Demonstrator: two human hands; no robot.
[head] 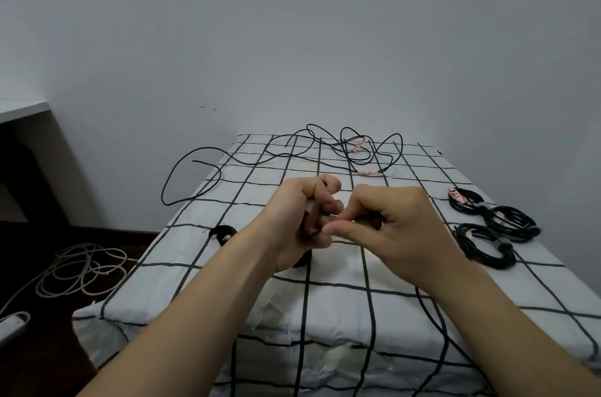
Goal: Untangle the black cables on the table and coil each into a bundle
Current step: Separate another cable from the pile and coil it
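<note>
My left hand (304,217) is curled round a small coiled black cable bundle (302,261), most of it hidden inside the fist above the table's middle. My right hand (387,224) meets it fingertip to fingertip and pinches a thin tie or cable end at the bundle. A loose tangle of black cables (341,146) lies at the far end of the table, one loop (182,175) hanging over the left edge. Three coiled black bundles (491,227) lie at the right edge. Another small black bundle (222,232) sits left of my left forearm.
The table wears a white cloth with a black grid (325,299). A black cable (435,331) runs down the cloth's front right. On the dark floor at left lies a pale coiled cable (81,269). A grey wall stands behind; a dark desk (26,143) is at far left.
</note>
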